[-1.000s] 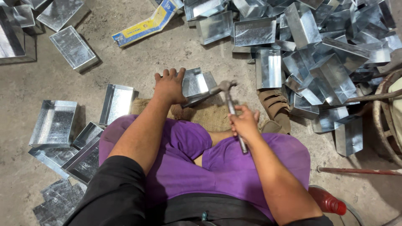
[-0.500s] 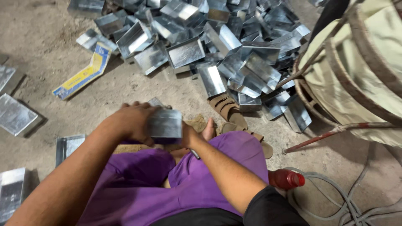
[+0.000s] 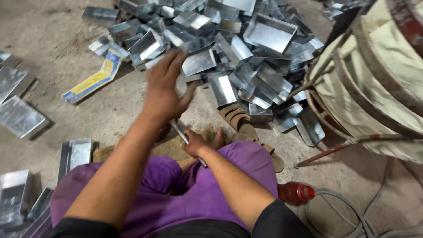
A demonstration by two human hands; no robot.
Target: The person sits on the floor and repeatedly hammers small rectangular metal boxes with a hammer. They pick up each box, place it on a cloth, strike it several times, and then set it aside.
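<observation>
My left hand [image 3: 164,90] is raised above the floor with its fingers spread and nothing in it, in front of a heap of shiny folded sheet-metal trays [image 3: 229,53]. My right hand [image 3: 194,143] rests low between my purple-clad knees [image 3: 185,194], gripping the thin metal handle of a hammer [image 3: 181,133]. The hammer's head is hidden behind my left wrist. I sit cross-legged on a dusty concrete floor.
Brown sandals [image 3: 240,120] lie just in front of my feet. A red bottle [image 3: 296,192] and grey cable [image 3: 352,211] are at my right. A large round frame with cloth [image 3: 374,75] stands at right. Flat trays [image 3: 20,117] and a yellow-blue package [image 3: 92,80] lie left.
Half a second ago my left hand held a metal tray over my lap. Now it is empty, lifted and spread toward the heap. The hammer stays in my right hand.
</observation>
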